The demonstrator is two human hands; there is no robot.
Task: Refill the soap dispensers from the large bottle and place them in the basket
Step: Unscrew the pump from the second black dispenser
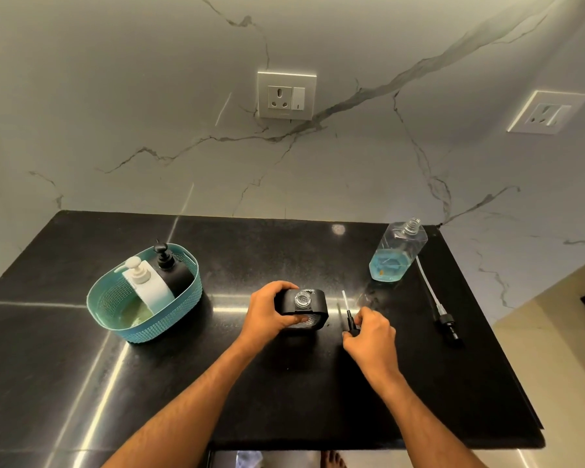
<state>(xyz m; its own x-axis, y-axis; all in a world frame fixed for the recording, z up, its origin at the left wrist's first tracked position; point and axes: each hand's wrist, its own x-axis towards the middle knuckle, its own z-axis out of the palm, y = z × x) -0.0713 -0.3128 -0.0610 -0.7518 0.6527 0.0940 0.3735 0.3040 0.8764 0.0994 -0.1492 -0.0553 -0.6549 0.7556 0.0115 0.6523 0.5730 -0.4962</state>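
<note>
My left hand point(270, 310) grips a black soap dispenser point(305, 309) standing on the black counter point(217, 383), its clear neck open with no pump on it. Just right of it, my right hand point(368, 336) holds the dispenser's black pump point(350, 317) with its white tube pointing up. The large clear bottle point(396, 253) stands uncapped at the back right, with blue soap in its lower part. A teal basket point(142, 329) at the left holds a white dispenser point(147, 282) and a black dispenser point(174, 268), both with pumps on.
The large bottle's pump point(444, 324), black-headed with a long white tube, lies on the counter right of the bottle. Two wall sockets point(286, 95) sit on the marble backsplash. The counter's right edge drops off near the lying pump.
</note>
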